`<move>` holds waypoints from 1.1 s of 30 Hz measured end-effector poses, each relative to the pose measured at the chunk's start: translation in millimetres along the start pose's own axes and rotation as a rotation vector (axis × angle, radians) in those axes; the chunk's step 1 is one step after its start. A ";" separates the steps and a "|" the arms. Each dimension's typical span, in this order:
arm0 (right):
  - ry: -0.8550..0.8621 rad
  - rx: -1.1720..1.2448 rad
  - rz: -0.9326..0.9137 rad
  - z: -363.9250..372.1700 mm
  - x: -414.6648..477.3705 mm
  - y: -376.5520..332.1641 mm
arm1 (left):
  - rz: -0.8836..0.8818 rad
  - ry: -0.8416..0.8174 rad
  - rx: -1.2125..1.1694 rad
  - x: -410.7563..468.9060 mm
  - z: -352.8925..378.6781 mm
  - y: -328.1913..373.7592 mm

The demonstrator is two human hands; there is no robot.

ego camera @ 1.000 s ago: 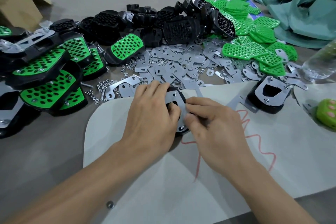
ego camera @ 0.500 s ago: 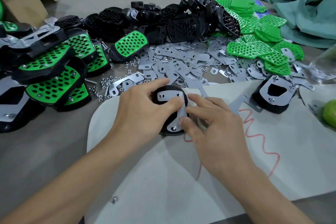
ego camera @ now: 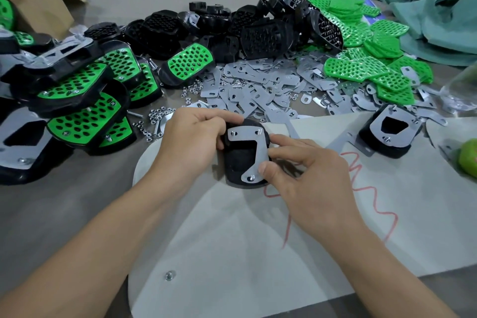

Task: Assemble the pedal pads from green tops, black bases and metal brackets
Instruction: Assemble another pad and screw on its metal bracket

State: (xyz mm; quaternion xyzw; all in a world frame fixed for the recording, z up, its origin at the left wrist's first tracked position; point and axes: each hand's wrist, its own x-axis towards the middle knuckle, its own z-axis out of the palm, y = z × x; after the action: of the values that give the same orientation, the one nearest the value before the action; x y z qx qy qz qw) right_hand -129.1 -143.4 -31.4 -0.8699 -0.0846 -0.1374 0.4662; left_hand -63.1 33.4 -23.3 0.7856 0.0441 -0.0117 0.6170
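— Uncovered since the prior check: the metal bracket (ego camera: pixel 247 137), seen whole on the black base (ego camera: pixel 238 162) as the left hand (ego camera: pixel 188 144) is drawn back.
— Grips?
— Base's upper-left edge is gripped by curled left fingers; bracket's right edge is pinched by the right hand (ego camera: pixel 304 178), over the white sheet (ego camera: pixel 232 240).

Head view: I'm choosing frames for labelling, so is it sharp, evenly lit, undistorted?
Head view: the bracket, its base, left hand and right hand are sharp; head view light is even, shadows under the hands soft; head view borders stretch, blurring the bottle.
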 end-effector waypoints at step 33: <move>0.190 -0.127 0.283 19.9 13.6 -6.2 | 0.117 -0.050 0.101 2.4 -3.6 -5.6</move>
State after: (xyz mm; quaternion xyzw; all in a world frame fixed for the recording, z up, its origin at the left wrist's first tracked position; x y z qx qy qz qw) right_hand -114.7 -123.2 -32.7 -0.8839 0.0921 -0.1569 0.4308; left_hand -61.3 38.4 -28.0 0.8163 -0.0178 0.0027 0.5773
